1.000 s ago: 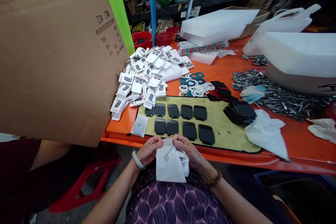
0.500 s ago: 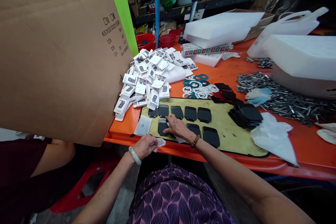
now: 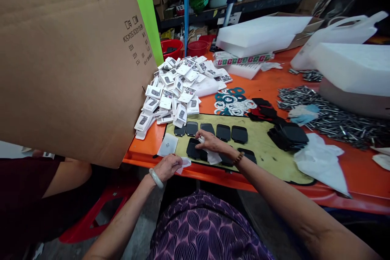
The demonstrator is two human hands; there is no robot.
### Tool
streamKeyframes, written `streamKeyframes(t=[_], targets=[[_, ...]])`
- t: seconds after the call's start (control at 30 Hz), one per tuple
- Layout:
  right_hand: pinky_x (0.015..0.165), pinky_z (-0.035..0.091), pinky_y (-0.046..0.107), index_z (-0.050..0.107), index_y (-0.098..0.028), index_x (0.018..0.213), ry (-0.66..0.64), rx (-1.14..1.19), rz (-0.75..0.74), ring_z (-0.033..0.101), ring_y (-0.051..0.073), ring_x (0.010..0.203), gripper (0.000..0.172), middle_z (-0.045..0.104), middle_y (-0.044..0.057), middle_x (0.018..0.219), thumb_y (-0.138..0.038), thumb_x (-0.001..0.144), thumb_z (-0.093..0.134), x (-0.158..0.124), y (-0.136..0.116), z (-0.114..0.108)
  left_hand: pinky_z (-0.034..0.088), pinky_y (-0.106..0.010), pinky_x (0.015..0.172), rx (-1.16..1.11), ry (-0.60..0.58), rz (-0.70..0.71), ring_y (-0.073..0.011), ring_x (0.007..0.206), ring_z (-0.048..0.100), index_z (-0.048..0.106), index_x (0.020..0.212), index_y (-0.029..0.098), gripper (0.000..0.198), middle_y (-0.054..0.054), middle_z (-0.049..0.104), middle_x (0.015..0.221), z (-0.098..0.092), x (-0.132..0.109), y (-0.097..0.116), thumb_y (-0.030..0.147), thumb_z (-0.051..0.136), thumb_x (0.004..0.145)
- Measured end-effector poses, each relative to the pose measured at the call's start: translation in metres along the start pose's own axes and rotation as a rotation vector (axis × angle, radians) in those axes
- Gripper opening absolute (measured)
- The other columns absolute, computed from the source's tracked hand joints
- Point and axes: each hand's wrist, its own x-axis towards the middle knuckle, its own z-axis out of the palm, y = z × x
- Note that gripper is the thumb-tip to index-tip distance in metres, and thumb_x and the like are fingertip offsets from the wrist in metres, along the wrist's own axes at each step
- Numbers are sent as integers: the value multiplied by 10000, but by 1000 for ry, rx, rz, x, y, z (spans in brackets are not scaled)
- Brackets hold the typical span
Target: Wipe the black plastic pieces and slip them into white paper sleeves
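My left hand, with a pale bangle at its wrist, pinches a small translucent white plastic bag at the table's front edge. My right hand is closed on a white cloth, which hangs below the fingers over the near row of black rounded rectangular cases. Part of that row is hidden behind the hand and cloth. A second row of black cases lies behind it on the yellow mat. Left of the near row lies a flat frosted bag with a printed symbol.
A large cardboard box stands at left, beside a heap of small white boxes. Green and white rings, stacked black cases, crumpled white cloth and piled metal rods lie around the mat. A person sits at far left.
My right hand has lifted slightly off the near row and moved a little right, the white cloth now showing in its fingers. My left hand still pinches the bag, almost unmoved.
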Motion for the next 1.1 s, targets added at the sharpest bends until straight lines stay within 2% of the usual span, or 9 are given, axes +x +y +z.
streamKeyframes(t=[0.13, 0.3, 0.47, 0.63, 0.7, 0.87, 0.97, 1.03, 1.1], targets=[[671, 384, 253, 609, -205, 797, 225, 486, -82, 511, 136, 702, 228, 587, -31, 778, -291, 626, 733, -26, -3, -9, 454, -285, 817, -106, -1, 18, -208, 860, 631, 698, 783, 204, 78, -78, 714, 902, -3, 1, 12, 210, 620, 779], [533, 339, 226, 634, -208, 817, 209, 849, -64, 430, 90, 559, 293, 568, -42, 722, -348, 610, 786, -57, -20, 1, 441, -267, 750, -143, 26, 77, -187, 782, 606, 694, 732, 187, 74, -69, 680, 801, -6, 4, 38, 211, 641, 777], [620, 393, 243, 663, -212, 819, 164, 718, -169, 505, 127, 671, 206, 594, -21, 762, -289, 655, 762, -71, -24, 0, 428, -267, 749, -204, 99, 107, -179, 771, 588, 692, 689, 179, 102, -60, 658, 776, -6, 5, 55, 243, 679, 768], [703, 423, 256, 678, -235, 867, -61, 374, -282, 565, 160, 771, 140, 659, -7, 829, -229, 729, 699, -80, -31, -19, 435, -266, 710, -267, 114, 92, -172, 717, 590, 693, 686, 174, 124, -51, 658, 710, 3, 9, 69, 274, 711, 755], [712, 433, 253, 661, -234, 890, -83, 323, -315, 574, 159, 788, 134, 662, -4, 859, -234, 757, 673, -85, -35, -23, 453, -278, 745, -324, 171, 72, -195, 778, 623, 684, 679, 171, 138, -60, 674, 726, 9, 10, 74, 287, 727, 742], [701, 457, 258, 612, -216, 954, 93, 327, -348, 572, 146, 760, 183, 635, 18, 892, -334, 820, 650, -100, -35, -17, 498, -317, 802, -595, 296, 73, -216, 903, 652, 627, 697, 159, 202, -110, 705, 963, 19, 10, 78, 326, 724, 755], [772, 457, 289, 618, -215, 966, 236, 274, -396, 578, 176, 861, 225, 621, 49, 966, -371, 812, 670, -103, -30, -4, 508, -312, 787, -664, 302, 92, -194, 874, 646, 603, 698, 157, 212, -99, 691, 954, 20, 9, 79, 323, 717, 766], [785, 451, 299, 605, -214, 1017, 333, 290, -337, 578, 190, 899, 278, 623, 60, 1002, -387, 808, 667, -100, -26, 6, 501, -297, 778, -680, 294, 100, -180, 861, 637, 593, 700, 158, 205, -90, 679, 956, 18, 10, 77, 312, 708, 771], [723, 442, 282, 608, -208, 1004, 320, 344, -253, 575, 177, 827, 283, 636, 45, 932, -416, 815, 643, -93, -23, 14, 483, -284, 787, -672, 303, 88, -173, 875, 625, 583, 705, 158, 188, -86, 667, 979, 16, 13, 72, 293, 691, 777]])
